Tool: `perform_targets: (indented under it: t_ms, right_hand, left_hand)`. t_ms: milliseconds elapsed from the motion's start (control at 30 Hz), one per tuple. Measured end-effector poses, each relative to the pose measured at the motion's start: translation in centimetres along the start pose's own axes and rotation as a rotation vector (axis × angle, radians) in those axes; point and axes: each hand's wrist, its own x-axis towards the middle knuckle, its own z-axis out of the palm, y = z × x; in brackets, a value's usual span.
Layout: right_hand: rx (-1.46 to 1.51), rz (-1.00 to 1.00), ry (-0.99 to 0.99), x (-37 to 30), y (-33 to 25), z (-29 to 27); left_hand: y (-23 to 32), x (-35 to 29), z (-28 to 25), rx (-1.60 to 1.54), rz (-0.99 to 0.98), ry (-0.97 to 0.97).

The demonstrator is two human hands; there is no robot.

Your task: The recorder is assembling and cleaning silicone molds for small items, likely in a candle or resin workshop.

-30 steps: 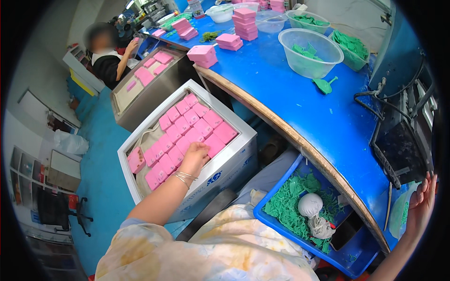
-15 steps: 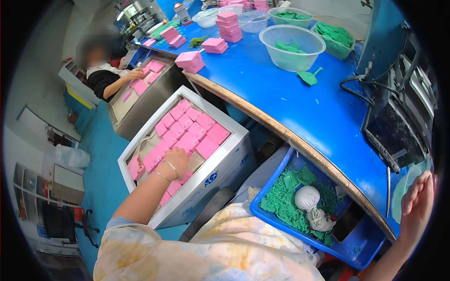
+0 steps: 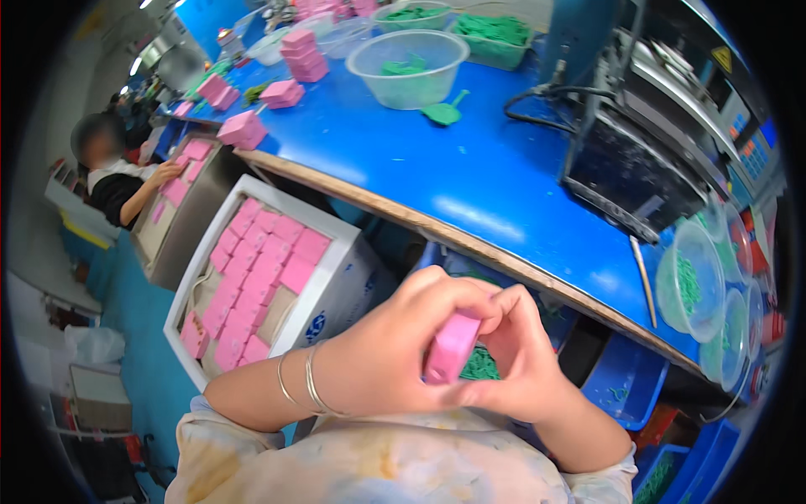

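A pink rectangular block is held up in front of my chest between both hands. My left hand, with bangles at its wrist, wraps round one side of it. Curled about the other side, my right hand meets it with fingertips and thumb, leaving a gap at the palm. Below on the left, a white box holds rows of similar pink blocks, with bare patches among them. Green shreds show through the gap between my hands.
The blue table carries a clear bowl with green pieces, a green leaf-shaped piece, stacked pink blocks, a black machine and a wooden stick. A blue tray sits below its edge. Another person works at far left.
My left hand has left the white box and now holds a pink block before me. My right hand has come in from the far right to meet it. The view has swung right.
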Motion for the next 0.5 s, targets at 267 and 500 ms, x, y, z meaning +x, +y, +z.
perform_targets:
  t_ms: [267,500]
  right_hand:
    - [0.223,0.077,0.226,-1.3,-1.7,-1.6]
    - [0.418,0.135,0.33,-2.4,-2.0,-3.5]
  left_hand:
    - [-0.8,3.2,2.3,0.32,0.408,-0.023]
    - [-2.2,4.2,1.4,0.115,0.317,0.088]
